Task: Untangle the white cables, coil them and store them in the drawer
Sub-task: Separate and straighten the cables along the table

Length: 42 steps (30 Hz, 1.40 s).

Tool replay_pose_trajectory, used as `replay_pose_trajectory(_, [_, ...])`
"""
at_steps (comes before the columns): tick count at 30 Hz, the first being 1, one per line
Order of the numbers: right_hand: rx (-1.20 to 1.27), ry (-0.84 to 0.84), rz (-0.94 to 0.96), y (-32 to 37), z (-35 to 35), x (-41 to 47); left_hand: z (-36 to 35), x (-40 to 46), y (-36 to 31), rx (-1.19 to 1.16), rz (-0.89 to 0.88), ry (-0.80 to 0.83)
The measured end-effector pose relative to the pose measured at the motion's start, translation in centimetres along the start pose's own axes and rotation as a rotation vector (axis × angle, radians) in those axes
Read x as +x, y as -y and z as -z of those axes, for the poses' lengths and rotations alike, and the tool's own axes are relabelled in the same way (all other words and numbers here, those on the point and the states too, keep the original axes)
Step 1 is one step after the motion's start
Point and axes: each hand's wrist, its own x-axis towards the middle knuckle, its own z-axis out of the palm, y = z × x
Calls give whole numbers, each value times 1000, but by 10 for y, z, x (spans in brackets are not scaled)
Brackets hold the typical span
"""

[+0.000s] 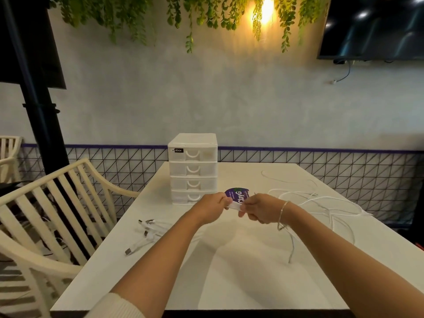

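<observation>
Both hands are raised above the middle of the white table (229, 271). My left hand (212, 208) and my right hand (259, 210) each grip an end of a short bunched stretch of white cable (235, 205) held between them. More of the cable hangs from my right hand and trails down to the table (291, 246). A loose tangle of white cables (325, 203) lies on the right side. Several short cables with plugs (146, 232) lie on the left side. The white drawer unit (193, 168) stands behind my hands with all its drawers closed.
A purple round sticker (236, 193) sits on the table beside the drawer unit. A cream slatted chair (52, 203) stands against the table's left edge. A wall with a wire grid panel (344, 171) runs behind the table.
</observation>
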Motion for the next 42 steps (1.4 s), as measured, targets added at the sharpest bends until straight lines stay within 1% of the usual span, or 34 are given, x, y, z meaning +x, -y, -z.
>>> replay_pose_trajectory(1, [52, 25, -21, -5, 1, -1, 0, -1, 0, 7, -9, 15])
replay_pose_trajectory(2, [59, 3, -24, -10, 3, -2, -1, -3, -1, 14, -20, 41])
replay_pose_trajectory(5, [97, -159, -2, -25, 8, 3, -8, -8, -3, 39, -73, 133])
replay_pose_trajectory(7, [18, -207, 58, -26, 3, 3, -8, -7, 1, 48, -74, 127])
replay_pose_trajectory(9, [-109, -151, 139, -21, -11, 1, -5, -6, 10, 30, -40, 94])
replay_pose_trajectory(11, [-186, -87, 182, -17, -27, -2, -5, -6, 20, 47, -17, 101])
replay_pose_trajectory(14, [-186, -36, 154, -18, -26, -6, -16, -8, 26, 87, -6, 90])
replay_pose_trajectory(17, [-136, -122, 50, -25, -13, -3, -25, -11, 22, 82, -29, 119])
replay_pose_trajectory(19, [-217, -186, 35, -24, -15, 1, -25, -10, 21, 102, -45, 156])
replay_pose_trajectory(21, [-309, -183, 75, -22, -25, 3, -22, -9, 29, 99, -23, 153])
replay_pose_trajectory(24, [-337, -123, 87, -24, -31, 5, -16, -13, 48, 128, 30, 196])
replay_pose_trajectory(27, [-231, -176, 21, -35, -27, 9, -5, -20, 67, 210, 39, 210])
replay_pose_trajectory(29, [-236, -205, 17, -41, -23, 11, 8, -25, 78, 279, 49, 188])
replay_pose_trajectory(34, [-240, -214, -3, -46, -18, 13, 43, -30, 100, 475, 62, 160])
replay_pose_trajectory(38, [-250, -212, -14, -47, -21, 16, 69, -33, 122, 676, 137, 118])
replay_pose_trajectory(42, [-270, -188, 23, -36, -32, 22, 79, -35, 135, 780, 173, 88])
